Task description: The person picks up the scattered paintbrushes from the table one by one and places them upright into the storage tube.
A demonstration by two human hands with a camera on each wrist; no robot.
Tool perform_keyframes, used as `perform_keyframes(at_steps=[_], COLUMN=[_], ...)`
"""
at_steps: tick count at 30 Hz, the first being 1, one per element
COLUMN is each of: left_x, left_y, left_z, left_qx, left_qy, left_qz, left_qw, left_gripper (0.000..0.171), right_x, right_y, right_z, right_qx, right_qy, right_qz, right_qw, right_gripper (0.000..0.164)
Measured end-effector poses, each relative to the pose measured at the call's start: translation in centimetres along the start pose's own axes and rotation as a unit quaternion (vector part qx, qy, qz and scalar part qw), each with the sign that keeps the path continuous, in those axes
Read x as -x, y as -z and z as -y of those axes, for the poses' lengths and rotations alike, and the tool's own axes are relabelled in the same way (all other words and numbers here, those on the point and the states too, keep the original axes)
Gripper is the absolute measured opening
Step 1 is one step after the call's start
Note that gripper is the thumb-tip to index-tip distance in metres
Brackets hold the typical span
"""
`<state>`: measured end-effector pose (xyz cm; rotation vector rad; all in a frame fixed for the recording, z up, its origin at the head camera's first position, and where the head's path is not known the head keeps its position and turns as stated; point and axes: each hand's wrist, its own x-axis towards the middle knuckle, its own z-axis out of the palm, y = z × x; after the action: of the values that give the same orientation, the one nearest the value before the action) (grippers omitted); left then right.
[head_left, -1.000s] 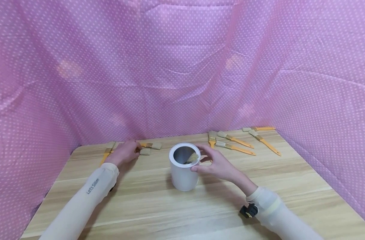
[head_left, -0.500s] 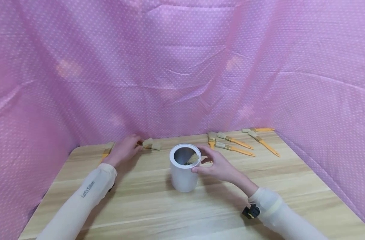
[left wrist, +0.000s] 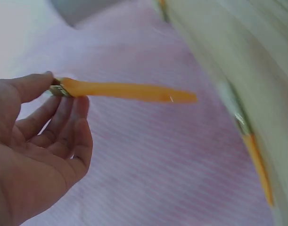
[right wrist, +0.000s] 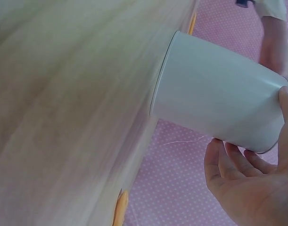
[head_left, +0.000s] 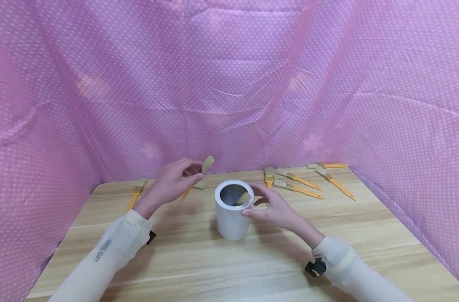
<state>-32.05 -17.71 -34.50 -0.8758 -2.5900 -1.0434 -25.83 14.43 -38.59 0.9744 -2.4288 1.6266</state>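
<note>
My left hand [head_left: 170, 180] pinches a paintbrush [head_left: 208, 163] in the air, left of a white can [head_left: 233, 224]. In the left wrist view, thumb and fingers hold this brush by its metal ferrule, with the orange handle [left wrist: 134, 92] sticking out. The can stands upright on the table, its mouth open, and pale bristles of another paintbrush [head_left: 243, 199] show inside. With thumb and fingers around its upper right side, my right hand [head_left: 276, 209] grips the can. Beneath the left hand lies a further paintbrush [head_left: 200, 184], partly hidden.
Another paintbrush [head_left: 136, 195] lies at the table's left. Several orange-handled brushes, including one paintbrush [head_left: 335, 183] at the far right, lie along the back right of the wooden table [head_left: 214, 268]. Pink dotted cloth [head_left: 229, 92] hangs around the sides and back.
My left hand has lifted a paintbrush off the table and carried it up and right, towards the can. The right hand stays on the can, which has hardly moved.
</note>
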Motion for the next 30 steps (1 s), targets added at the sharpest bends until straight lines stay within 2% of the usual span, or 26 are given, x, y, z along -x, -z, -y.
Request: perform_keyframes(at_steps=[3,8,14,18,22,26,30], left_x=[0.1,0.4,0.5,0.5,0.6,0.7,0.7], left_y=[0.2,0.7,0.9,0.7,-0.1,-1.7,-3.4], left_z=[-2.7,-6.8,-9.8,-10.8,-10.9,-10.2,-9.4], left_qx=[0.038,0.058,0.097,0.117,0.126,0.122,0.121], left_qy=[-0.025,-0.086,-0.149,-0.168,-0.168,-0.164,-0.152], left_qz=[-0.010,-0.030,-0.052,-0.070,-0.078,-0.065,-0.035], left_qw=[0.9989,0.9942,0.9826,0.9764,0.9745,0.9767,0.9803], left_gripper=[0.029,0.027,0.026,0.030,0.032,0.030,0.029], right_x=[0.0,0.0,-0.2,-0.2,0.0,0.2,0.3], right_y=[-0.1,-0.2,-0.3,-0.2,-0.2,-0.1,0.0], right_z=[-0.2,-0.3,-0.4,-0.3,-0.4,-0.5,-0.5], right_qx=[0.000,-0.008,-0.007,-0.009,-0.011,-0.012,-0.012], right_qy=[-0.004,-0.008,0.003,0.001,-0.013,-0.016,-0.013], right_qz=[-0.003,-0.002,-0.002,-0.003,-0.001,0.003,0.004], right_qw=[1.000,1.000,1.000,1.000,1.000,1.000,1.000], right_gripper=[0.073,0.072,0.072,0.071,0.070,0.069,0.069])
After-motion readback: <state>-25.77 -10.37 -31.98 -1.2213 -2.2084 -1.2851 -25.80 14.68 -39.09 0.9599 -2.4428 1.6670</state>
